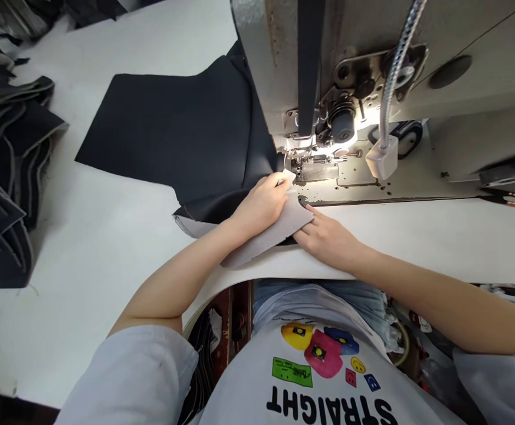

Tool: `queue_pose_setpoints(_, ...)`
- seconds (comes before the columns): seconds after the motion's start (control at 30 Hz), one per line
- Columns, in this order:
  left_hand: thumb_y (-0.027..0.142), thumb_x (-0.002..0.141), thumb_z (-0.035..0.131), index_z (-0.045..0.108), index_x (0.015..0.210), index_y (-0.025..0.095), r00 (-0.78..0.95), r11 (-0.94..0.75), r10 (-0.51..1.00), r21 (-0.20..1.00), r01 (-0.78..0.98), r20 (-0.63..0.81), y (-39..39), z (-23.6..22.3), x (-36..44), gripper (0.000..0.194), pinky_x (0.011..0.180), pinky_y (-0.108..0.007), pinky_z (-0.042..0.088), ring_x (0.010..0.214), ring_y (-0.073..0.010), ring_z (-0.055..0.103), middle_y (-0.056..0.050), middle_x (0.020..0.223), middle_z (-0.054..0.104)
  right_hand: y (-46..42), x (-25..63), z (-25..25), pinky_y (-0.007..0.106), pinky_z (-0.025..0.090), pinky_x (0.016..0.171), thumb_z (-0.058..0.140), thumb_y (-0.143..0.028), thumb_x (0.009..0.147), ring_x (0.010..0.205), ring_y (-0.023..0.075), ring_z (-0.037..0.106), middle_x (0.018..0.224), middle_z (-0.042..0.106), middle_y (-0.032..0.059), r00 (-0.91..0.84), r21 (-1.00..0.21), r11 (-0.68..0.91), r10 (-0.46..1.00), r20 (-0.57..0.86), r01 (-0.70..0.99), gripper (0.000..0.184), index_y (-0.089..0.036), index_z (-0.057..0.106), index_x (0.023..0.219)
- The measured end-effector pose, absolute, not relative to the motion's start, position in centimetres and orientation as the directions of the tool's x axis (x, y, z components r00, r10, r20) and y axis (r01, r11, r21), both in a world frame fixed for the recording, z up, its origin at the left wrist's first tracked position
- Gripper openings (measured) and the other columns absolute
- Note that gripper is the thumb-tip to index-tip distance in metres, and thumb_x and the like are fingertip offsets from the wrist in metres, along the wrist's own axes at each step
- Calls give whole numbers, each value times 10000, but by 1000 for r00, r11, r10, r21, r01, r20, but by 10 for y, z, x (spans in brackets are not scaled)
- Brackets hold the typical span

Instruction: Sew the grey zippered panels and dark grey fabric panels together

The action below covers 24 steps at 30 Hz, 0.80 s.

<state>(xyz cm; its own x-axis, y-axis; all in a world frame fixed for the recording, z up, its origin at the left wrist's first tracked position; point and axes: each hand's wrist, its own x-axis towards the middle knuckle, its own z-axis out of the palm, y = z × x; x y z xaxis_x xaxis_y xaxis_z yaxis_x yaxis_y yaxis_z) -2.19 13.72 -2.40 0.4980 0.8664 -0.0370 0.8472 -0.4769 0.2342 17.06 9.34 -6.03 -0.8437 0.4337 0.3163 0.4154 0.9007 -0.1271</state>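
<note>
A large piece of black material (173,130) with a grey backing lies on the table to the left of the sewing machine (319,168). Its near edge is folded so the grey underside shows. My left hand (263,202) is closed on this folded edge, close in front of the lit needle area, with thumb and fingers pinched together. My right hand (325,239) grips the right corner of the grey flap, thumb side on top and some fingers hidden underneath. The needle tip itself is hard to make out.
Stacked black pieces (7,177) with grey edges fill the left side of the white table (93,330). The machine head (266,59) overhangs the work. A lamp on a bendable metal neck (383,156) hangs at right. Scissor-like black handles (410,139) lie behind it.
</note>
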Motion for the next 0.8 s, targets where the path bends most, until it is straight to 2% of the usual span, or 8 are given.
queue_pose_setpoints(0.17,133,955,419,628,1194,88,475,-472,879,72,879,-35,145,-25,-7,320,982,-432,495,1098,-287,568,-161,1243,620,105,188,-59,427,443,1086,398,-21,957,764,185,593,731,661,48,-834,-17,900,411,368,436,337,-158,681,836)
queue_pose_setpoints(0.37,71,940,386,619,1188,79,523,-522,852,59,851,1,138,-28,-4,340,997,-399,487,1073,-262,555,-166,1216,611,101,192,-55,395,479,1037,414,-26,953,764,188,599,743,664,39,-841,61,898,383,383,437,315,-167,666,826)
queue_pose_setpoints(0.57,85,957,393,630,1099,74,515,-512,850,61,857,-106,135,-18,0,277,999,-378,470,1048,-258,553,-165,1185,592,104,200,-55,364,474,1047,444,-33,953,879,187,632,775,688,49,-827,7,920,348,441,392,293,-160,669,815)
queue_pose_setpoints(0.8,113,946,404,580,1270,75,482,-477,876,96,874,-37,139,-26,-4,371,997,-415,485,1072,-272,547,-165,1211,576,102,199,-59,373,451,1044,408,-39,961,838,180,603,738,671,30,-779,-72,889,434,452,453,342,-190,669,800)
